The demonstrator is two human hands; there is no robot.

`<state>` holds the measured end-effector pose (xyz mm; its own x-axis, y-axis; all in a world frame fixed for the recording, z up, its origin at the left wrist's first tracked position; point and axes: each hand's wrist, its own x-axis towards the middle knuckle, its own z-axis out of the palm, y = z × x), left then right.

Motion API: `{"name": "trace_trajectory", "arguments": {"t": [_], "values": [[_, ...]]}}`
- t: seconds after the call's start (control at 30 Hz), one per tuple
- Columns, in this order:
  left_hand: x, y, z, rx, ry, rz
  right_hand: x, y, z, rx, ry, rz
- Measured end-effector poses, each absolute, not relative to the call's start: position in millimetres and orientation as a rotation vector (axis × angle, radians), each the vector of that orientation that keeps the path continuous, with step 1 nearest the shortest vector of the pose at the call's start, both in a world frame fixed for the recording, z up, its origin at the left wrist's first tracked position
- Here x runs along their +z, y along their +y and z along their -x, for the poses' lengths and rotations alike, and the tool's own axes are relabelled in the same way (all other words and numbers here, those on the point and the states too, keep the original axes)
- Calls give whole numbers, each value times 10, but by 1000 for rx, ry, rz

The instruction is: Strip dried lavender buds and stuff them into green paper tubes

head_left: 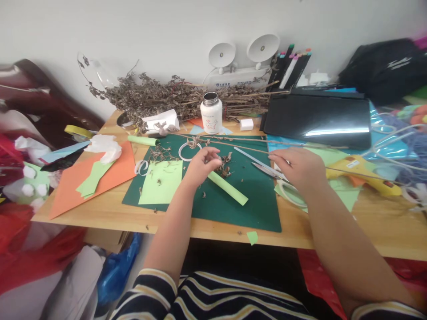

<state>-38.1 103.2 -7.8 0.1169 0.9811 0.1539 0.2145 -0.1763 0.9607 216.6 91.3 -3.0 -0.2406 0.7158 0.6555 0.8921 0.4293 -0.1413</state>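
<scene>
My right hand (298,166) is closed, pinching a long thin dried stem (245,149). The stem reaches left over the green cutting mat (230,213), past my left hand. My left hand (203,164) hovers over the mat with fingers loosely bent and apart, just below the stem's shrivelled leaves (193,142). Near its thumb are more dried leaves (227,166). A rolled light green paper tube (228,189) lies below my left hand. Scissors (265,170) lie partly under my right hand. A light green paper square (162,182) with plant crumbs is on the mat's left.
A heap of dried plants (160,98) lies along the wall behind an open white bottle (211,116). To the right are a black glossy case (318,118) and a yellow glue gun (365,173). Orange paper (96,182) and yellow tape (78,131) lie left.
</scene>
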Motion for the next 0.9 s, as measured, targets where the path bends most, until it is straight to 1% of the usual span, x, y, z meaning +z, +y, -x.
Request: {"name": "trace_trajectory", "arguments": {"t": [0.07,0.13,0.37,0.53,0.73,0.9], "values": [[-91,1041,386,1325,1020,-1374,-19,910,-2161,-317,-2026,1349],[-106,1055,383,1439,937,-1261,-8,904,-2155,-298,-2033,1324],[-86,1070,320,1615,1037,-982,-13,886,-2137,-235,-2094,1240],[-27,1031,304,1601,894,-859,-30,892,-2134,-294,-2097,1210],[-39,1010,286,1517,815,-777,-42,895,-2128,-289,-2097,1237],[-109,974,197,1335,812,-982,-43,893,-2127,-313,-2060,1289]]}}
